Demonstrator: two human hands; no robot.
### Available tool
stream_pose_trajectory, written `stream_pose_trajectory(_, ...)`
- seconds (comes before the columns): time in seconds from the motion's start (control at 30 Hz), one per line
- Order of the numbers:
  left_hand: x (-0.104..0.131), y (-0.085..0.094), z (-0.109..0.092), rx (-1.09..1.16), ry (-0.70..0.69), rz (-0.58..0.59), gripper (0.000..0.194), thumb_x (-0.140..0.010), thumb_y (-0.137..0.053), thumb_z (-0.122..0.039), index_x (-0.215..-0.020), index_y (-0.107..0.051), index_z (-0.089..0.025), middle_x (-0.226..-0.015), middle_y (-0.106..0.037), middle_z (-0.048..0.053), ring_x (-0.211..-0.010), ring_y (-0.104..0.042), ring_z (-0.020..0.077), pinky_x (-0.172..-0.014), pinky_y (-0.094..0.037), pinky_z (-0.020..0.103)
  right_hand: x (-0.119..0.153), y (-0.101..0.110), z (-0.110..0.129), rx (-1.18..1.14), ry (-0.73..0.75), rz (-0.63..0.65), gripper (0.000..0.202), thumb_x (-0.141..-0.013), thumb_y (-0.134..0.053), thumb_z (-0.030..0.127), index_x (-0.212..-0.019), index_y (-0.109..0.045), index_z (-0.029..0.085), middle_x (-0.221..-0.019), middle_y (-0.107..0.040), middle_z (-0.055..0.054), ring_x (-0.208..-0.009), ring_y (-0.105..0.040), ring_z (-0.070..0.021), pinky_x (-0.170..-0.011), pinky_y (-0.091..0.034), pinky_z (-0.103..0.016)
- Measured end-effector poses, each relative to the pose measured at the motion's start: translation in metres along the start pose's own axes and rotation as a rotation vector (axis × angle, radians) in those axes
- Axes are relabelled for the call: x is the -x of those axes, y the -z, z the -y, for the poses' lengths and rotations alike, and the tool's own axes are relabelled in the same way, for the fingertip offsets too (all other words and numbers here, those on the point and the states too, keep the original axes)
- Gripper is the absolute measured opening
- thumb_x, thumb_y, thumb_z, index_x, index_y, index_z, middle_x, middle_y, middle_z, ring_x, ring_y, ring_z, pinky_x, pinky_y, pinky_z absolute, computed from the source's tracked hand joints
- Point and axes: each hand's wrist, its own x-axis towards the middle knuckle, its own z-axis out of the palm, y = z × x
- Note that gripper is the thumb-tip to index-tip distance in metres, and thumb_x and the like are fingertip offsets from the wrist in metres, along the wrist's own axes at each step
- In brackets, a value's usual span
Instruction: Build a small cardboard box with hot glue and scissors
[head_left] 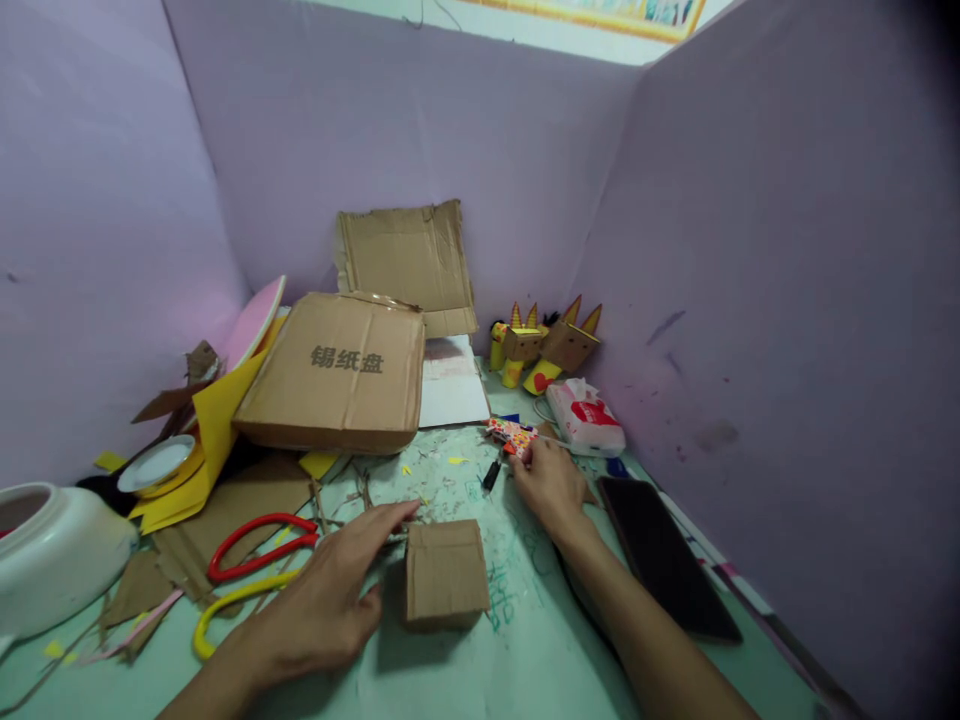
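Note:
My left hand (334, 590) is just left of a small closed cardboard box (448, 572), fingers stretched out and thumb apart, holding nothing. Under and beside it lie scissors with one red and one yellow handle (262, 545); their blades are mostly hidden by the hand. Farther forward, my right hand (551, 485) has its fingers curled on a small object with a colourful flowery pattern (510, 437), whose kind I cannot make out. A short black piece (492, 475) lies just left of those fingertips.
A large flat cardboard box (337, 375) leans at the back left, with a cardboard sheet (409, 265) behind it. Yellow-bodied cardboard figures (562, 345), a tissue pack (589, 415) and a black tablet-like slab (667, 560) line the right. A white pot (67, 550) and scraps sit left.

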Motion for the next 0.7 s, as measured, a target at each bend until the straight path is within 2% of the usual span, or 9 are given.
stream_pose_trajectory(0.07,0.001,-0.001,0.001,0.015,0.001,0.024,0.079,-0.063,-0.045,-0.005,-0.139,-0.031,-0.024,-0.139,-0.047,0.008,-0.126,-0.045,0.0238,-0.104,-0.041,0.041,0.007,0.008,0.003,-0.021,0.013,0.010,0.008,-0.076,-0.050,0.015,-0.079,-0.058,0.015,-0.092,-0.060,-0.016,-0.093,-0.056,-0.0308,-0.074,-0.040,-0.039)
stream_pose_trajectory(0.13,-0.001,-0.002,0.004,0.018,0.018,0.003,0.078,-0.063,-0.042,-0.004,-0.139,-0.033,-0.023,-0.135,-0.052,0.009,-0.123,-0.049,0.0232,-0.102,-0.042,0.040,0.018,0.023,0.007,-0.085,0.084,0.083,0.025,-0.070,-0.052,0.007,-0.092,-0.059,0.015,-0.103,-0.061,-0.014,-0.101,-0.056,-0.0278,-0.083,-0.042,-0.039)
stream_pose_trajectory(0.2,-0.004,0.000,0.009,0.000,0.080,-0.065,0.075,-0.062,-0.039,-0.002,-0.134,-0.039,-0.021,-0.128,-0.056,0.009,-0.119,-0.052,0.0218,-0.101,-0.043,0.039,0.032,0.038,0.011,-0.230,0.232,0.321,0.055,-0.060,-0.058,0.002,-0.112,-0.056,0.021,-0.114,-0.062,-0.006,-0.104,-0.058,-0.0213,-0.087,-0.045,-0.032)
stream_pose_trajectory(0.27,-0.006,0.004,0.013,-0.050,0.149,-0.108,0.070,-0.061,-0.038,-0.001,-0.127,-0.047,-0.019,-0.125,-0.058,0.009,-0.118,-0.052,0.0216,-0.101,-0.042,0.038,0.047,0.048,0.016,-0.512,0.404,0.791,0.089,-0.058,-0.068,0.008,-0.139,-0.032,0.022,-0.139,-0.046,-0.011,-0.124,-0.047,-0.0248,-0.100,-0.039,-0.038)
stream_pose_trajectory(0.3,-0.007,0.006,0.014,-0.085,0.171,-0.101,0.067,-0.060,-0.039,-0.001,-0.124,-0.050,-0.018,-0.125,-0.058,0.009,-0.118,-0.051,0.0221,-0.101,-0.041,0.038,0.054,0.050,0.020,-0.581,0.423,0.906,0.099,-0.056,-0.073,0.013,-0.143,-0.025,0.022,-0.145,-0.037,-0.013,-0.130,-0.040,-0.0277,-0.105,-0.034,-0.042)
stream_pose_trajectory(0.33,-0.007,0.008,0.015,-0.127,0.186,-0.079,0.065,-0.060,-0.040,-0.002,-0.122,-0.052,-0.018,-0.125,-0.057,0.009,-0.119,-0.050,0.0232,-0.102,-0.040,0.039,0.061,0.049,0.024,-0.641,0.421,0.952,0.106,-0.054,-0.077,0.017,-0.144,-0.021,0.020,-0.148,-0.032,-0.015,-0.134,-0.034,-0.0299,-0.108,-0.029,-0.045)
stream_pose_trajectory(0.4,-0.008,0.009,0.013,-0.231,0.220,-0.023,0.062,-0.062,-0.043,-0.004,-0.121,-0.053,-0.017,-0.124,-0.057,0.011,-0.116,-0.051,0.0267,-0.099,-0.041,0.042,0.072,0.041,0.032,-0.732,0.385,0.901,0.105,-0.052,-0.080,0.021,-0.142,-0.026,0.020,-0.145,-0.036,-0.015,-0.131,-0.038,-0.0309,-0.108,-0.029,-0.045)
stream_pose_trajectory(0.53,-0.013,0.011,0.002,-0.439,0.370,0.055,0.055,-0.062,-0.043,-0.004,-0.114,-0.057,-0.017,-0.103,-0.064,0.013,-0.099,-0.058,0.0313,-0.083,-0.044,0.045,0.076,0.019,0.035,-0.919,0.263,0.727,0.081,-0.051,-0.080,0.024,-0.125,-0.045,0.022,-0.118,-0.058,-0.008,-0.106,-0.057,-0.0268,-0.094,-0.043,-0.038)
stream_pose_trajectory(0.7,-0.010,0.036,0.001,-0.437,0.473,0.209,0.034,-0.058,-0.042,-0.003,-0.079,-0.062,-0.022,-0.082,-0.066,0.007,-0.078,-0.063,0.0264,-0.061,-0.041,0.031,0.060,0.009,0.020,-1.252,-0.151,0.299,0.072,-0.057,-0.075,0.043,-0.121,-0.047,0.024,-0.114,-0.060,-0.007,-0.097,-0.060,-0.0264,-0.082,-0.048,-0.036)
